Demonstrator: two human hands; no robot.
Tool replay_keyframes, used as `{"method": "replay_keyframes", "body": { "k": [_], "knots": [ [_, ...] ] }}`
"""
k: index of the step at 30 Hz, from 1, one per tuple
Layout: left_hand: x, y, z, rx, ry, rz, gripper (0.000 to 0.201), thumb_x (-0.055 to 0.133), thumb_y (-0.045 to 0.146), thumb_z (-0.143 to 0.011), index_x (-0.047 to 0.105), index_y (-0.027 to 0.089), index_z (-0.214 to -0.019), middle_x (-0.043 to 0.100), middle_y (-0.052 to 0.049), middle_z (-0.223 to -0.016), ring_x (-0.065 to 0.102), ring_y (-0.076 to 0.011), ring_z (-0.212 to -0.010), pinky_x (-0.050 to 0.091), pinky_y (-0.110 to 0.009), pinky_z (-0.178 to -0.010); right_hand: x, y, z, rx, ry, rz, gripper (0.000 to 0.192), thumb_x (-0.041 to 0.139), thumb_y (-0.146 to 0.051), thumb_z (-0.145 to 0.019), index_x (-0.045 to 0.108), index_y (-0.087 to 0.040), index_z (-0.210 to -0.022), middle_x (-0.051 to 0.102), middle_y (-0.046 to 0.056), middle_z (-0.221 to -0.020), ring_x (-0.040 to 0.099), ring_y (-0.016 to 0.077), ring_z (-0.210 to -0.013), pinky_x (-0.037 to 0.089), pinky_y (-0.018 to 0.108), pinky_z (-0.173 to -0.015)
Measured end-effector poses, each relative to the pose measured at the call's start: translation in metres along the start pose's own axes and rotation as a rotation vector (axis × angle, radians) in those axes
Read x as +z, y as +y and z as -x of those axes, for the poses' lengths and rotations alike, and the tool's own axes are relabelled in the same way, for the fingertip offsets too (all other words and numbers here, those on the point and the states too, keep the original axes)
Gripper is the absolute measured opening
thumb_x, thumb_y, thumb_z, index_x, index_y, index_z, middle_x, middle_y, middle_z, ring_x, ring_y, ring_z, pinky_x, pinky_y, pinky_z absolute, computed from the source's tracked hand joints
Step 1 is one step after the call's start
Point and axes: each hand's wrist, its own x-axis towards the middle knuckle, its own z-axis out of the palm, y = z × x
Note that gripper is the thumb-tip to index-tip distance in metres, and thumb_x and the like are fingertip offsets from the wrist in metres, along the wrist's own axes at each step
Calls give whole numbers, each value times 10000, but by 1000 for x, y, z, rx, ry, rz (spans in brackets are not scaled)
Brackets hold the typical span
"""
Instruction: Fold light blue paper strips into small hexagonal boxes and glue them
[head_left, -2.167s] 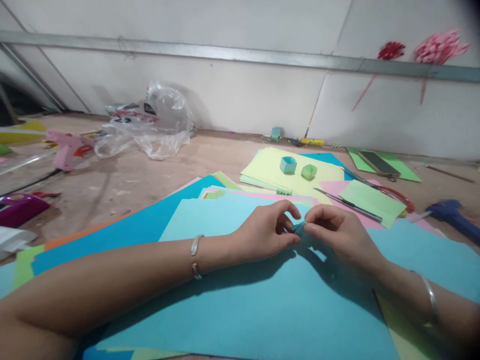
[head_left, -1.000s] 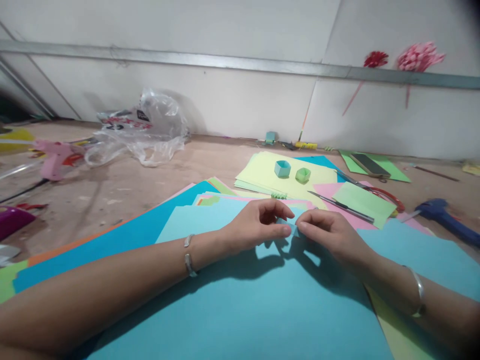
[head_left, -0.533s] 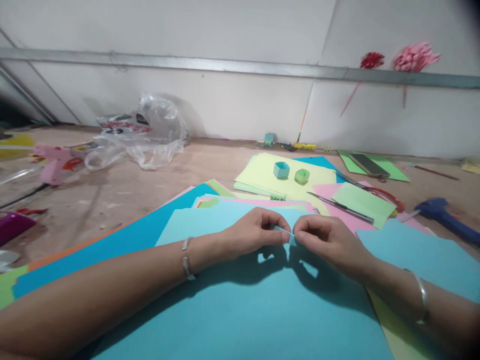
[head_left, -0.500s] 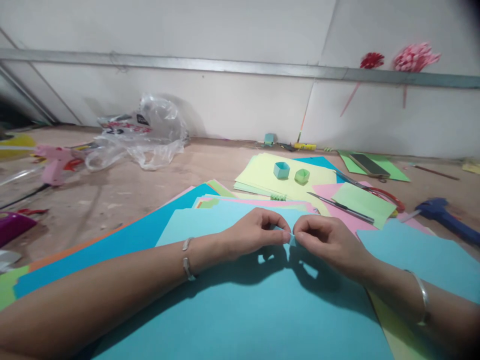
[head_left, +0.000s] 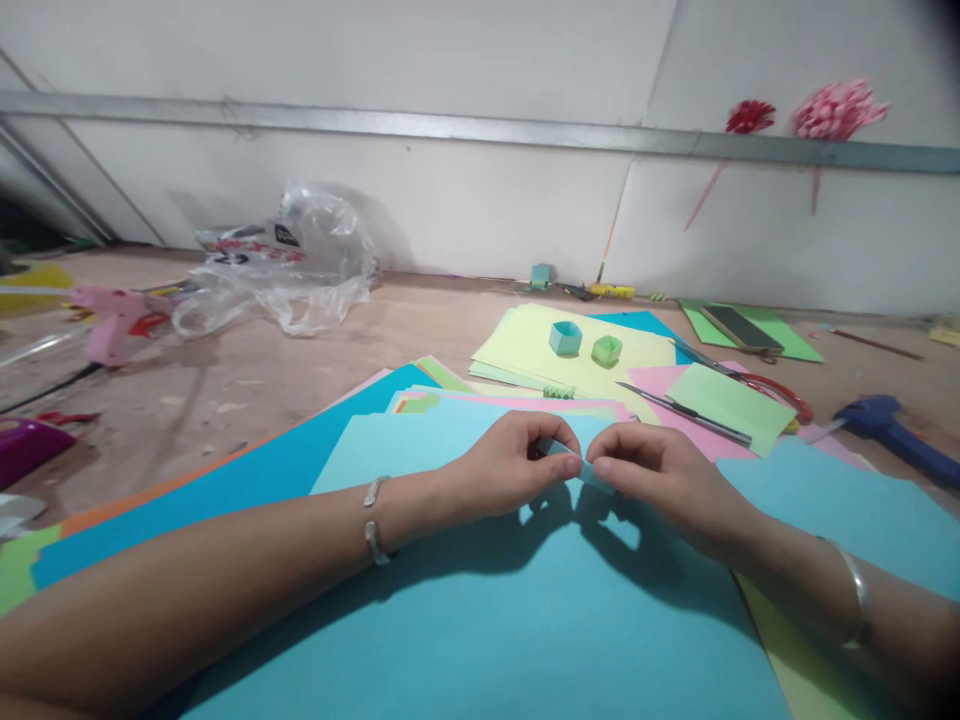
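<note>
A narrow light-blue paper strip (head_left: 595, 478) is pinched between my two hands, above a large light-blue sheet (head_left: 480, 620). My left hand (head_left: 521, 465) is closed on its left part, thumb in front and fingers curled behind. Close beside it, my right hand (head_left: 660, 480) pinches the other part between thumb and forefinger. Fingers cover much of the strip. Beyond the hands, a small blue paper ring (head_left: 565, 339) and a small green paper ring (head_left: 606, 350) stand on pale yellow sheets (head_left: 510, 340). A green crimped paper piece (head_left: 559, 392) lies nearer.
On the right are scissors (head_left: 772, 385), a pen (head_left: 705, 420), a blue glue gun (head_left: 892, 430) and a phone (head_left: 741, 328). A pink glue gun (head_left: 109, 320) and a plastic bag (head_left: 300, 265) are at left. Paper flowers (head_left: 840, 110) hang on the wall rail.
More of the blue strip now shows between my fingers, tilted down to the right. Both hands stay nearly in place, and the view has shifted slightly.
</note>
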Motion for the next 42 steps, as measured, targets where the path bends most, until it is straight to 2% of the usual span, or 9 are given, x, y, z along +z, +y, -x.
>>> {"method": "replay_keyframes", "body": {
  "k": [6,10,13,21,27,32,37,42],
  "knots": [
    [1,1,0,-3,26,-7,178,627,320,-758,598,146,-737,443,56,-537,348,-83,-515,269,-221,-497,-1,2,-2,45,-46,-68,166,655,-337,-744,639,-173,-724,498,-32,-611,398,86,-545,306,226,-504],
    [1,2,0,-31,-2,2,189,624,331,-762,603,143,-760,454,50,-555,355,-90,-529,275,-231,-509,-1,7,-4,123,-98,-125,179,668,-346,-740,650,-167,-738,585,-7,-645,450,94,-564,334,231,-523],
    [1,0,-1,-59,-37,35,218,625,357,-766,607,140,-777,440,51,-555,353,-94,-531,258,-237,-507,-1,8,-5,152,-100,-119,184,667,-348,-738,638,-168,-715,596,-6,-633,455,93,-556,340,231,-521],
    [1,-1,-2,-87,-47,199,361,741,461,-694,602,144,-795,410,82,-508,298,-68,-481,213,-231,-470,-4,8,-5,55,-59,-76,154,658,-328,-740,686,-178,-726,580,-7,-639,444,99,-566,334,243,-525],
    [0,-2,-3,-90,-77,213,431,773,515,-659,606,136,-780,439,66,-516,319,-66,-482,217,-233,-456,-3,6,-4,70,-90,-104,182,665,-353,-745,687,-175,-713,596,-4,-629,475,100,-562,375,242,-533],
    [-1,-3,-2,-101,-82,151,423,760,516,-666,623,130,-772,423,63,-509,315,-70,-483,207,-239,-455,-1,4,-3,123,-83,-105,193,692,-364,-726,671,-172,-740,608,-8,-613,486,97,-542,376,236,-517],
    [-2,-4,-2,-97,-100,132,352,740,456,-689,635,131,-776,436,58,-510,326,-72,-479,217,-239,-457,0,6,-4,118,-77,-130,182,725,-339,-699,674,-169,-741,627,-8,-618,488,89,-539,375,231,-517],
    [0,-3,-3,-75,-103,120,321,735,431,-691,644,133,-768,493,38,-538,364,-79,-492,253,-236,-467,2,6,-5,122,-26,-135,160,734,-315,-672,671,-170,-697,604,-19,-579,490,90,-527,374,230,-504]
  ]
}}
